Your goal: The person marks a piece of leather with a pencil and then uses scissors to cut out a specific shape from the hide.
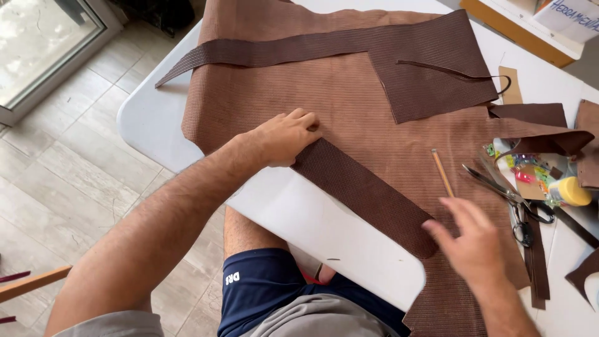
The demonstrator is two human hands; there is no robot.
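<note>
**Hands on a dark strip of ribbed cloth**

The left hand (286,136) lies palm down with its fingers close together and curled a little, pressing the upper end of a dark brown strip (365,193). The strip is long and narrow with a rounded lower end, and its surface is finely ribbed, like corduroy. It runs slantwise from the left hand down toward the right hand (475,243), lying partly on the lighter cloth and partly over the table's near edge.

The right hand is blurred; its fingers are spread and loose, holding nothing, just beside the strip's rounded end.

Under the strip is a broad sheet of lighter brown cloth (299,93), also ribbed, covering most of the white table (150,122), whose corners are rounded and whose top is smooth. Across the far part of the sheet lies a second dark piece (424,68), a wide panel with a long band reaching left to a pointed tip.

A thin wooden pencil (442,172) lies on the light cloth just above the right hand. To the right are metal scissors (508,196) with black handles, a small yellow-capped bottle (569,191), and dark scraps (538,262) of the same fabric. The floor (56,168) is pale tile.
</note>
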